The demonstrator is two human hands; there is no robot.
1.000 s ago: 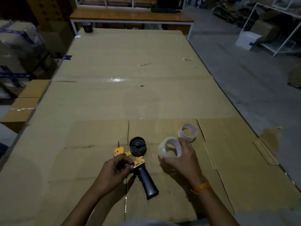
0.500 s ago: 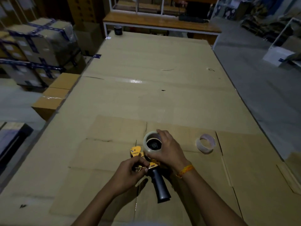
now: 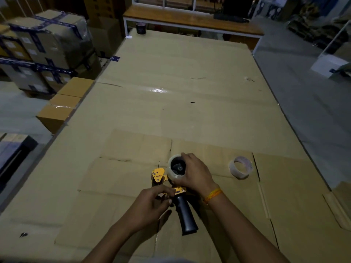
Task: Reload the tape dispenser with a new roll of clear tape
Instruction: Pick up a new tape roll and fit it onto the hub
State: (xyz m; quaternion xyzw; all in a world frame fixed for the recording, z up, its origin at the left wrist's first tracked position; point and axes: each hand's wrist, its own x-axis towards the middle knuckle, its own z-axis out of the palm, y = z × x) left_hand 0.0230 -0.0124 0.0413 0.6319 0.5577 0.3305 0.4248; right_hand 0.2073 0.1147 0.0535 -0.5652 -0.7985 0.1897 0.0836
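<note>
Two hands are busy here, and we see them from above. Our right hand (image 3: pixel 191 173) wraps around the new roll (image 3: pixel 175 168), and its grip is tight on the clear tape. The roll sits on the black hub of the dispenser (image 3: pixel 171 188), right under that grip. We can see the hub through the hole in the roll.

Our left hand (image 3: pixel 150 204) pinches the yellow frame of the dispenser, just below the roll. Its fingers (image 3: pixel 167 192) are closed on the metal there. The black handle (image 3: pixel 186 215) sticks out toward us, between our two arms. It lies flat on the desk (image 3: pixel 171 103).

A used core (image 3: pixel 240 167) lies on the desk, off to the right of our right grip, well apart from it. An orange band (image 3: pixel 212 194) goes around our right wrist.
</note>
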